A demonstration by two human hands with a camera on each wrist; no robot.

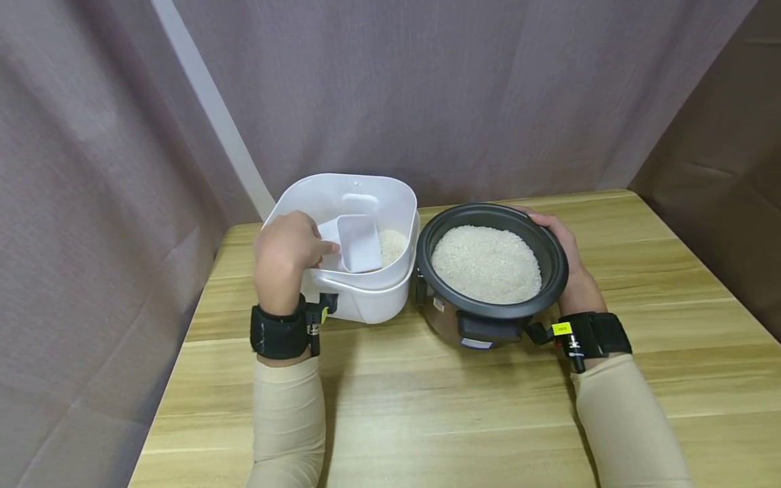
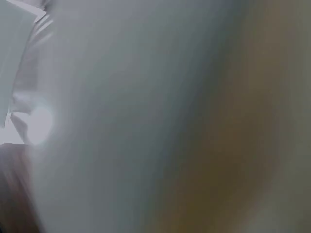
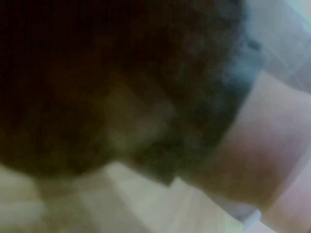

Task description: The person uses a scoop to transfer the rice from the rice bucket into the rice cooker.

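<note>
Head view first: we see our left hand (image 1: 287,254) pinching the handle end of a white scoop (image 1: 360,242), fingers curled round it. The scoop sits inside the white rice bin (image 1: 366,298), over the bin's near half, with its long axis running from the hand at about nine o'clock toward three o'clock, mouth end away from the hand. It looks empty, though we cannot be sure. A patch of loose rice (image 1: 393,245) lies in the bin just beyond the scoop, at its three o'clock side. The rice cooker pot (image 1: 552,268) stands touching or just beside the bin, at three o'clock from the scoop, and it is filled well up with white rice. Our right hand (image 1: 564,254) wraps the pot's far right rim, fingers curved against the wall, steadying it. So the left hand is the nearer one to the scoop, and the bin's right wall and the pot's rim stand between the scoop and the rice in the pot. Both rest on a wooden table (image 1: 427,407), with a grey curtain (image 1: 457,88) behind.

Left wrist view: only a pale blur, probably the bin's wall; the grip cannot be told here.

Right wrist view: a dark blurred mass, likely the pot, with a blurred pinkish shape at four o'clock; nothing sharper.
</note>
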